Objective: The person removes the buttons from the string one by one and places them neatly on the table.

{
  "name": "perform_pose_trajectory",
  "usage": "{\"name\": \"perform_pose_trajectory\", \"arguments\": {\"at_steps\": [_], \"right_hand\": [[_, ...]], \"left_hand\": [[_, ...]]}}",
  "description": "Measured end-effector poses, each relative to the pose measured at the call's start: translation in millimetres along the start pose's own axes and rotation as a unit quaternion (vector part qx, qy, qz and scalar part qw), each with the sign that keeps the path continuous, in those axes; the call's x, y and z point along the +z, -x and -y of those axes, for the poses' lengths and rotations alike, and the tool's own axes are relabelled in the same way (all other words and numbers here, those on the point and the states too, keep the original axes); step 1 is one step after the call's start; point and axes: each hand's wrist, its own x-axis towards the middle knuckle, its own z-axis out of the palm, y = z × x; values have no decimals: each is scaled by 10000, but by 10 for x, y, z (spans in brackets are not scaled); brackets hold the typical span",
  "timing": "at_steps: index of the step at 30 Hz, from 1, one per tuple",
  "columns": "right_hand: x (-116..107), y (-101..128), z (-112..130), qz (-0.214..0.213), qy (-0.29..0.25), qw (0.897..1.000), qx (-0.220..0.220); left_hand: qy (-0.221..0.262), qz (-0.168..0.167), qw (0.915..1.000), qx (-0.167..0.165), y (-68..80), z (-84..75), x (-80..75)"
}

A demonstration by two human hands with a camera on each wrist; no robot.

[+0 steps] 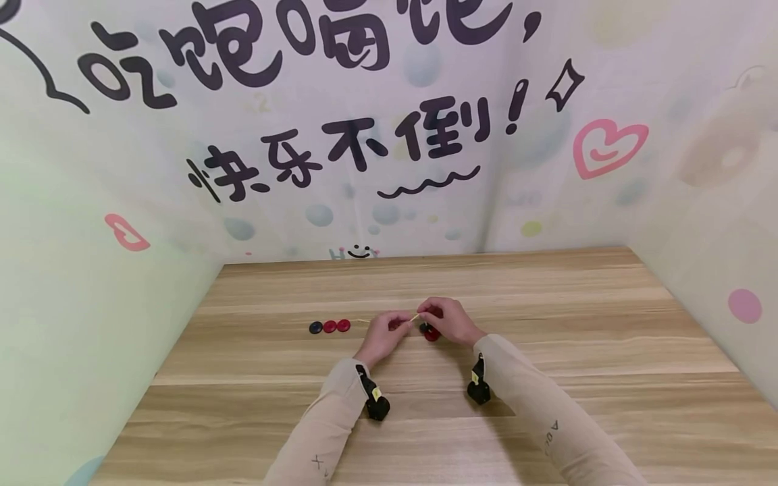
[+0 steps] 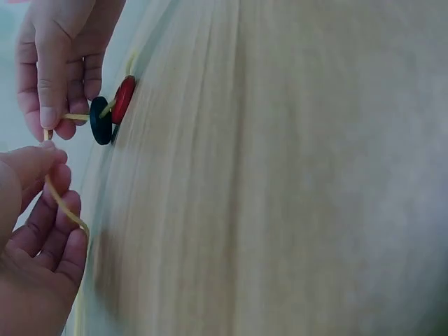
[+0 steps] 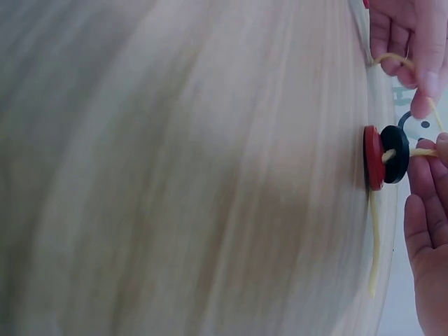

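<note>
1. On the wall (image 1: 389, 135) behind the table, across the top of the head view, stand big black hand-drawn Chinese characters (image 1: 292, 47), cut off by the upper edge; they seem to read "吃饱喝足," but the cropping leaves this unsure.
2. Below them, in the upper middle of the frame, a second black line (image 1: 346, 152) reads "快乐不倒!", with a wavy stroke under its right end.
3. On the right sleeve (image 1: 556, 432), lower right, small pale letters run along the cloth, too small to read.
4. On the left sleeve (image 1: 319, 462), bottom centre, there is a small mark like "X".
</note>
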Motion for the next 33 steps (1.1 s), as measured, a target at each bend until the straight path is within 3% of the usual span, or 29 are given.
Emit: {"name": "perform_pose_trajectory", "arguments": {"at_steps": [15, 25, 30, 33], "right_hand": [[-8, 30, -3, 428, 62, 9990, -98], [-17, -4, -45, 222, 19, 9997, 23], [-38, 13, -34, 43, -320, 9992, -241], [-43, 21, -22, -22, -433, 9986, -304]], "left_hand": [[344, -351, 9988, 80, -42, -181, -31], [266, -507, 9984, -41, -51, -141, -107], [275, -627, 9976, 101, -71, -180, -96], [288, -524, 9981, 167, -78, -188, -60]]}}
